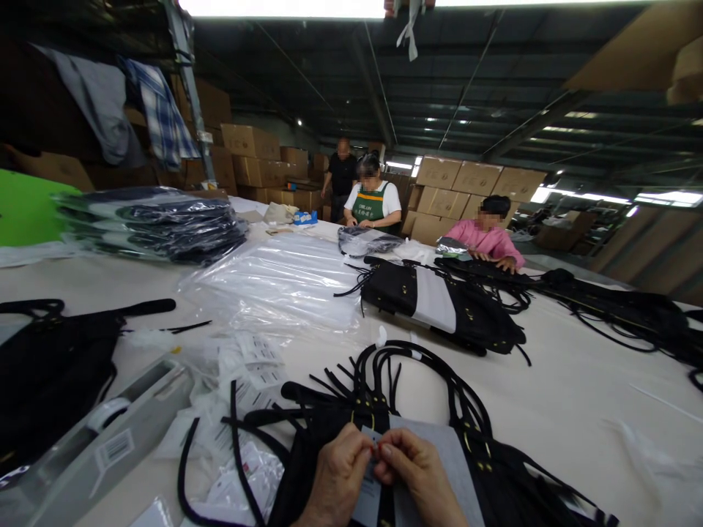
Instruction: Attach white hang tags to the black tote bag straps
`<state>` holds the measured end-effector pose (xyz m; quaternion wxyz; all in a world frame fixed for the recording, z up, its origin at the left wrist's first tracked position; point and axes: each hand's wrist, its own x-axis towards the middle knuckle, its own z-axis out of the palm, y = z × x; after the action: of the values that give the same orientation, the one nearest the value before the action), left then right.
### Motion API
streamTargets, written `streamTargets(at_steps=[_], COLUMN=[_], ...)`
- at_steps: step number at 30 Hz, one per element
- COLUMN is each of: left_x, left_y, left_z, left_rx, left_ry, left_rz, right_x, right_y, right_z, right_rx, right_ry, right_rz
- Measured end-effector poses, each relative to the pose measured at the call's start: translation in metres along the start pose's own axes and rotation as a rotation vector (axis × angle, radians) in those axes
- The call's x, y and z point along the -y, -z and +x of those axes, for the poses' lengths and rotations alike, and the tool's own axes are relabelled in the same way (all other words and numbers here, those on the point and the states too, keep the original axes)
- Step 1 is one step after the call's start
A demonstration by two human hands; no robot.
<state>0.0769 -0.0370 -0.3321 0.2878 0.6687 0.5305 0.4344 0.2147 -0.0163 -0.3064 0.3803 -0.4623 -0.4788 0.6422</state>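
Observation:
A black handbag [502, 468] with looped handles lies in front of me, a light grey sheet [455, 457] across its middle. Over it, my left hand [340, 468] and my right hand [414, 468] meet, fingertips nearly touching. Both are closed in a pinch at the upper end of a grey hang tag [367, 498]. Something small and red shows between the fingertips; any fine string there is too small to make out. Gold-coloured fittings dot the bag, and black straps [236, 454] trail off its left side.
At left are a grey plastic bin [115, 446], another black bag [55, 373] and bagged goods [159, 223]. Clear plastic bags [285, 282] lie mid-table. Beyond is a wrapped black bag [439, 300]. Two people work across the table [571, 395]; another stands behind, near cartons.

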Motion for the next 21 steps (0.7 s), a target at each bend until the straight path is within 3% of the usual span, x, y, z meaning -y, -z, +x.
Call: streamTargets(at_steps=[12, 21], left_x=[0.005, 0.011], left_y=[0.000, 0.002], left_z=[0.000, 0.000], left_rx=[0.019, 0.035], left_ry=[-0.085, -0.111], left_rz=[0.097, 0.047], right_x=[-0.006, -0.014], right_y=[-0.005, -0.010], right_z=[0.003, 0.002], right_rx=[-0.048, -0.074], right_ry=[-0.003, 0.050], right_rz=[-0.110, -0.245])
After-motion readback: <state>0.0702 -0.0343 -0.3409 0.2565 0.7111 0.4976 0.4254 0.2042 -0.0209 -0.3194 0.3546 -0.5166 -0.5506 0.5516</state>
